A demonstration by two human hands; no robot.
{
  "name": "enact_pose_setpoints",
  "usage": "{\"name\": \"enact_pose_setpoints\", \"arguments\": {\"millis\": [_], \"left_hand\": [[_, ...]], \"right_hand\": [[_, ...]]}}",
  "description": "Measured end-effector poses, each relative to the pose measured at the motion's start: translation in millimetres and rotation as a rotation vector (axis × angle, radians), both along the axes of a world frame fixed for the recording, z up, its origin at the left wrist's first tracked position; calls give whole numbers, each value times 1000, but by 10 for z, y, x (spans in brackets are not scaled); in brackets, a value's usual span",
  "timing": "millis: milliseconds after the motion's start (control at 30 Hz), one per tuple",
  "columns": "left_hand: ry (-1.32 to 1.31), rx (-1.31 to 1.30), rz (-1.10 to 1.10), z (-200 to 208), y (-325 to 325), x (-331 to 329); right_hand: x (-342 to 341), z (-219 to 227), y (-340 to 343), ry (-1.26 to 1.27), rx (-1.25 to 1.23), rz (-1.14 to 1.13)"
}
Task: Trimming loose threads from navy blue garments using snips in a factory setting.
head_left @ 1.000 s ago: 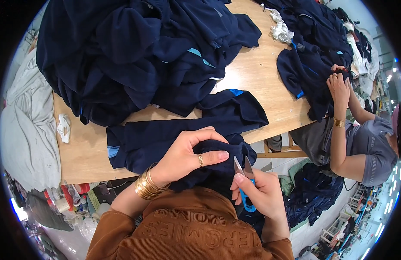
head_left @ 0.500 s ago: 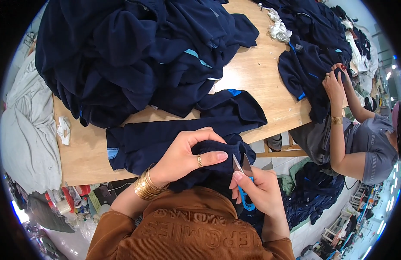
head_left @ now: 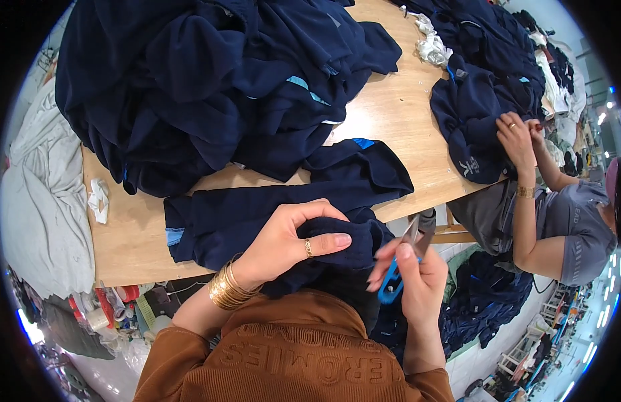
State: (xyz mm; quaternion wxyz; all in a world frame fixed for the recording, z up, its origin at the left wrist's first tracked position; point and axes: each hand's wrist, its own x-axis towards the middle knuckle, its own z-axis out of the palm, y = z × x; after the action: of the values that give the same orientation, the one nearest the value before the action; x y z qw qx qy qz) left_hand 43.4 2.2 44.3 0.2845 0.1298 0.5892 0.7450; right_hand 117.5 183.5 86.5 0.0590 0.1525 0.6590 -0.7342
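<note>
My left hand [head_left: 290, 238] is closed round a bunched part of a navy garment [head_left: 223, 214], its thumb pressing on the cloth. The garment lies along the table's near edge, with light blue patches at one end. In my right hand [head_left: 421, 278] are blue-handled thread snips [head_left: 391, 285], held just right of the cloth and apart from it. Their metal blades point up and away from me and look slightly blurred.
A big heap of navy garments [head_left: 176, 87] covers much of the wooden table [head_left: 136, 248]. Grey cloth [head_left: 45, 201] hangs at the left, beside a white scrap [head_left: 98, 201]. At the right, a co-worker's hands [head_left: 521, 141] handle another navy garment [head_left: 468, 120].
My right hand has moved right with the snips, away from the cloth. The left hand has hardly moved. The co-worker's garment has been turned, and a pale print now shows on it.
</note>
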Motion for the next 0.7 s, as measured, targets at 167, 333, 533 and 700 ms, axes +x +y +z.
{"name": "enact_pose_setpoints", "arguments": {"millis": [167, 333, 533, 700], "left_hand": [[-119, -1, 21, 67, 35, 4], [-195, 53, -1, 58, 28, 6], [-275, 97, -9, 45, -7, 10], [-296, 113, -17, 70, 9, 12]], "right_hand": [[-53, -3, -71, 281, 653, 54], [-83, -105, -32, 292, 539, 1], [-114, -23, 139, 375, 921, 242], [-104, -25, 133, 456, 1068, 248]]}}
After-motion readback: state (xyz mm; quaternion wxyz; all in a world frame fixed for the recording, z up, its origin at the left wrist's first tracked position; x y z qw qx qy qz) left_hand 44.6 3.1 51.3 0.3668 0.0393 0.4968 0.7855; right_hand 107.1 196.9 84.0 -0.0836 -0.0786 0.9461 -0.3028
